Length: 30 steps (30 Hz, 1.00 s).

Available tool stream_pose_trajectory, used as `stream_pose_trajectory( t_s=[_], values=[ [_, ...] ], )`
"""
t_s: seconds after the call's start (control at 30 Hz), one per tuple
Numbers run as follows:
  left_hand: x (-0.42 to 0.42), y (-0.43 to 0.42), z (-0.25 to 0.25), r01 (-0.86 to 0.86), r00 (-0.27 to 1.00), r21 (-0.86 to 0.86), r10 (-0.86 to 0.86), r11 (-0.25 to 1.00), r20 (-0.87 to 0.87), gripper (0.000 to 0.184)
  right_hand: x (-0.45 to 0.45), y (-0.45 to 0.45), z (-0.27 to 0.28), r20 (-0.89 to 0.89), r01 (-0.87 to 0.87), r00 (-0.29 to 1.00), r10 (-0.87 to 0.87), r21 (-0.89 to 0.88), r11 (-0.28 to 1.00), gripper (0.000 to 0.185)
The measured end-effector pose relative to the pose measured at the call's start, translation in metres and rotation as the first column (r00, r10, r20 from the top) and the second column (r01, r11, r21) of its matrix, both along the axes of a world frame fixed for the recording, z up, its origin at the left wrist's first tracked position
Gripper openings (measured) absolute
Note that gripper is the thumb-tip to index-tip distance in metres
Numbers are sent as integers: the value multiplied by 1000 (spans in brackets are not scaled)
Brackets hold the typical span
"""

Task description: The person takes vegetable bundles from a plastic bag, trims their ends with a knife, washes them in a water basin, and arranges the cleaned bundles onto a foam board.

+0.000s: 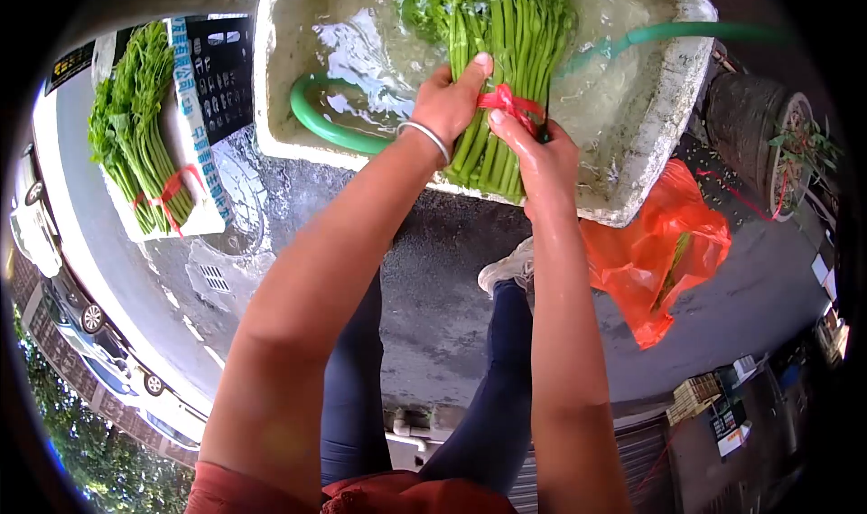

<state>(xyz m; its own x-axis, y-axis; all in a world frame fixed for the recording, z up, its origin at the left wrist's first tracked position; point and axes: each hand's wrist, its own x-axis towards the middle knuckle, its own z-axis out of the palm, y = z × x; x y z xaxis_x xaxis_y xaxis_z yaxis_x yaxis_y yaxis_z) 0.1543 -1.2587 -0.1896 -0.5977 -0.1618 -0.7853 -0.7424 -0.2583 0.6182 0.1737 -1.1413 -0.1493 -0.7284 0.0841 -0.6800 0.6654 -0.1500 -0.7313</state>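
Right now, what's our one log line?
left hand: holding celery bunch | right hand: holding it, thumb at red tie | green hose: partly in white tub

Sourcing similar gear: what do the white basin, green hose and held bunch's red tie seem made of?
Basin: probably rigid foam, matte, from its thick, rough walls. Hose: smooth rubber or soft plastic, given its sheen and curve. Tie: likely plastic strip, shiny, creased.

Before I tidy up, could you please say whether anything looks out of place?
Yes: an orange-red bag lies crumpled on the ground, greenery inside, beside the white tub, whose rim looks worn and stained.
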Motion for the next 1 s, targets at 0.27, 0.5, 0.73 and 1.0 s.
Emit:
stream_pose_trajectory(
  t_s=[0.27,0.5,0.73,1.0],
  values=[
    [24,-4,63,-173,982,196,184,965,-37,58,16,-6,61,-124,-51,990,72,166,985,40],
    [86,-41,130,-244,943,79,255,967,-215,46,67,-46,141,-145,-214,962,233,133,968,39],
    [168,-148,213,-440,812,245,499,864,-301,35,131,-143,197,-286,-529,794,537,112,841,40],
    [179,-362,234,-485,753,0,417,875,-509,44,133,-353,196,-459,-575,738,494,-46,817,42]
  ],
)
